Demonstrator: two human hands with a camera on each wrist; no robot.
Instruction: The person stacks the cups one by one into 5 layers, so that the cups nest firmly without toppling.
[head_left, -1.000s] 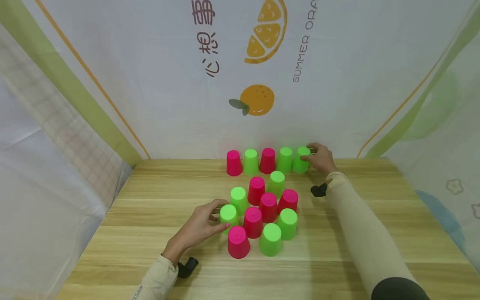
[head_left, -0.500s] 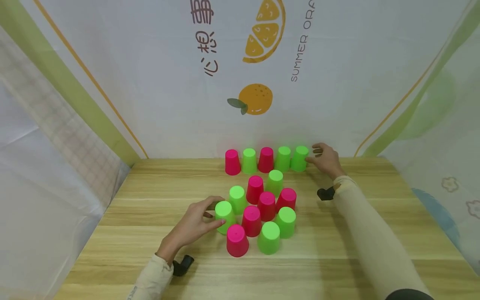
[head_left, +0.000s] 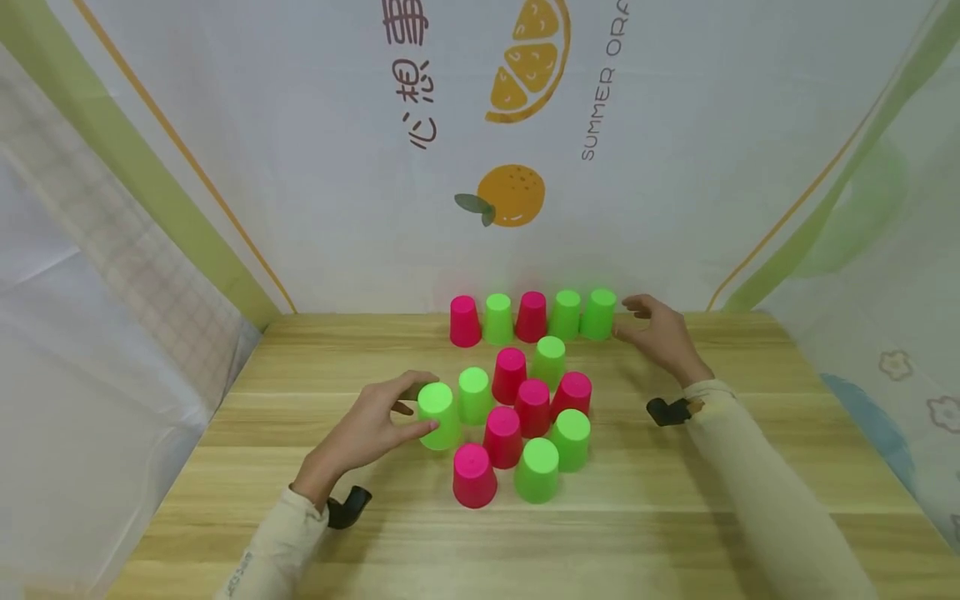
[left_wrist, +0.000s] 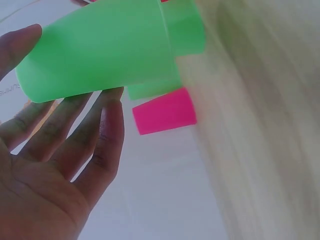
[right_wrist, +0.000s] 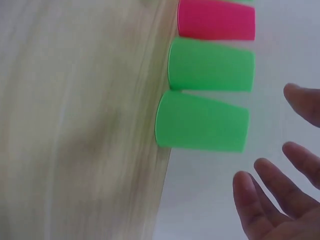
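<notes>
My left hand (head_left: 369, 427) holds a green cup (head_left: 438, 415) between thumb and fingers, at the left side of a cluster of upside-down cups. In the left wrist view this green cup (left_wrist: 100, 50) fills the upper left, with the thumb on one side and the fingers on the other. My right hand (head_left: 660, 332), fingers loosely spread, is just right of the green cup (head_left: 598, 314) that ends the back row. The right wrist view shows a gap between the fingertips (right_wrist: 245, 185) and that end cup (right_wrist: 202, 122).
Along the wall the back row also has a pink cup (head_left: 465, 322), a green cup (head_left: 498, 319), another pink cup (head_left: 532, 317) and a green cup (head_left: 566, 315). Several pink and green cups stand in the middle of the wooden table (head_left: 600, 542). White printed cloth (head_left: 337, 167) hangs behind.
My left hand has drawn the green cup leftward and away from the cluster. The right hand has let go of the end cup in the back row and moved a little right.
</notes>
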